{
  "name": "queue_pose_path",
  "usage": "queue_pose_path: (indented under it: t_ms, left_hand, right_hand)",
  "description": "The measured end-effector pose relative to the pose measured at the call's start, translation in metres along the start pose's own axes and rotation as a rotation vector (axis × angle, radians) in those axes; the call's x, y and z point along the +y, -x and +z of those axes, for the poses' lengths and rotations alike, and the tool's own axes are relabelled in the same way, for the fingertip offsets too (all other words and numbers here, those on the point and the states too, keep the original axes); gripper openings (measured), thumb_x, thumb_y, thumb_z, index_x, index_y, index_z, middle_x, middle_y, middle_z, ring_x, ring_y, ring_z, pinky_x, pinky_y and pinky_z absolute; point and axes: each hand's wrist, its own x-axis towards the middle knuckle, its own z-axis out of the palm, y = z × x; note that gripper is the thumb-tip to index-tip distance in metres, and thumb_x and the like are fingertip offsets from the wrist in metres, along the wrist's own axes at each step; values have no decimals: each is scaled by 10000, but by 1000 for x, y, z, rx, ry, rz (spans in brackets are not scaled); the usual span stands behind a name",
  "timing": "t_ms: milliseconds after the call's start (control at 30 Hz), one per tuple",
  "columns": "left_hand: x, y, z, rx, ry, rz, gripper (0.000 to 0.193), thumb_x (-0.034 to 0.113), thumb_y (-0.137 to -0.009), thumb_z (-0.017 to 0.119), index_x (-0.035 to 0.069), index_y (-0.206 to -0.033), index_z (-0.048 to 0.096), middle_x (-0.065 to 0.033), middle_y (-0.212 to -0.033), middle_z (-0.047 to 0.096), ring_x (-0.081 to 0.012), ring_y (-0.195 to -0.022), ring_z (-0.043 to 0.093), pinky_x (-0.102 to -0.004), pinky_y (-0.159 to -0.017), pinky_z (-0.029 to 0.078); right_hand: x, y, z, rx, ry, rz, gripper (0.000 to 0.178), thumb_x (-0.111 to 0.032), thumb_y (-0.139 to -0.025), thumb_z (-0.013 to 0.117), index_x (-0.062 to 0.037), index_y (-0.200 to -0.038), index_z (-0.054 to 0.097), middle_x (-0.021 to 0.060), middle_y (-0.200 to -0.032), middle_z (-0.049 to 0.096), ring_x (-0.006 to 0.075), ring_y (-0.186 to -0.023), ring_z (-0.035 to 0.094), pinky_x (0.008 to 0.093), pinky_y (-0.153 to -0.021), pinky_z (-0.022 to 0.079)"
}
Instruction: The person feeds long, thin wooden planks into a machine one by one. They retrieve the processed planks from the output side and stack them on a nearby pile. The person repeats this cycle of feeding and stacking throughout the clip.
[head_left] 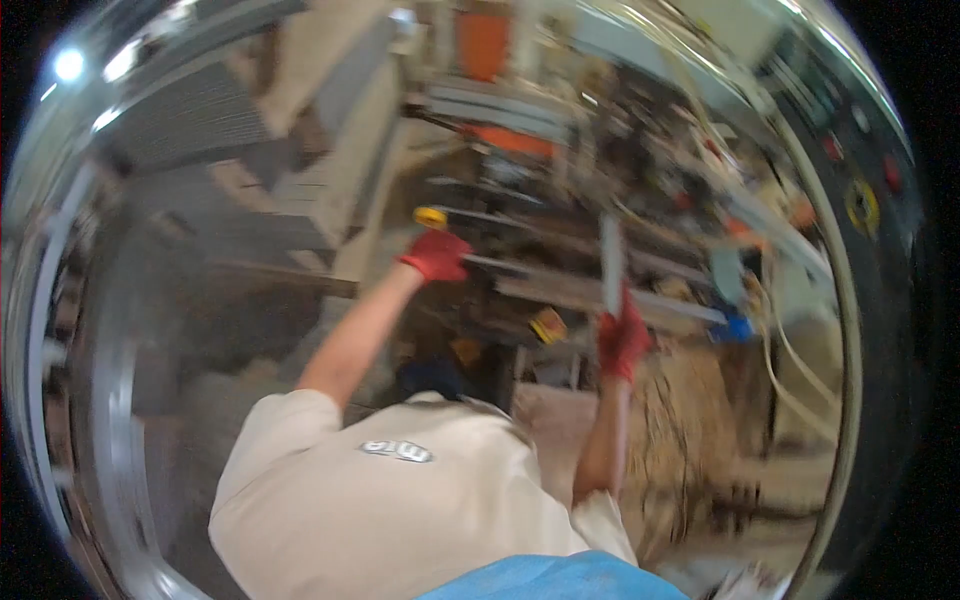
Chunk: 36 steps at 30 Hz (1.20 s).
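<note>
My left hand (437, 255), in a red glove, is closed beside the far-left end of the cluttered bench. Right past its knuckles sits a small round yellow piece (430, 217); blur hides whether the hand grips it. Thin metal bars (495, 264) run rightward from near this hand. My right hand (622, 338), also red-gloved, is closed around the lower end of a long, flat, pale grey strip (612, 262), which points away from me. Between the hands, a small yellow-and-dark block (547, 326) lies near the bench's front.
A worn wooden board (685, 420) lies at the right, near pale looped hoses (790, 385) and a blue object (735, 328). Stacked grey sheets and beams (190, 120) rise at the far left. Orange panels (482, 48) stand behind the bench. Motion smears much of the view.
</note>
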Motion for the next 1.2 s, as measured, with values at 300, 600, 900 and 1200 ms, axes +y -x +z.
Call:
queue_pose_path:
  t_ms: [300,600,900,1200]
  left_hand:
    - [24,2,-27,-110,-58,-62,489,397,-825,740,137,-1239,723,-142,-1079,759,-365,-1029,716,-501,-885,561]
    - [-96,24,-137,967,398,-289,495,326,-869,817,83,-1262,640,-135,-1076,680,-311,-1022,677,-427,-903,540]
    - [-269,52,-405,1329,-410,-538,646,328,-845,805,100,-1402,570,-160,-1337,629,-377,-1271,572,-481,-1039,482]
    - [-384,-76,-527,122,-705,-585,866,279,-810,774,213,-1606,440,-78,-1660,428,-324,-1501,419,-518,-1167,415]
  right_hand:
    - [37,-2,26,-58,-410,18,563,-165,-1010,716,-31,-1529,544,151,-1473,640,279,-1283,634,373,-1076,475]
    - [16,1,23,35,-38,188,516,-217,-1067,674,-55,-1537,538,169,-1481,606,270,-1302,626,403,-1061,512]
    - [157,15,136,571,229,100,492,-279,-980,760,-117,-1413,594,181,-1252,619,313,-1096,630,447,-897,545]
    - [84,2,224,561,164,-223,310,-327,-1007,705,-56,-1158,722,189,-1029,706,359,-902,680,462,-777,571]
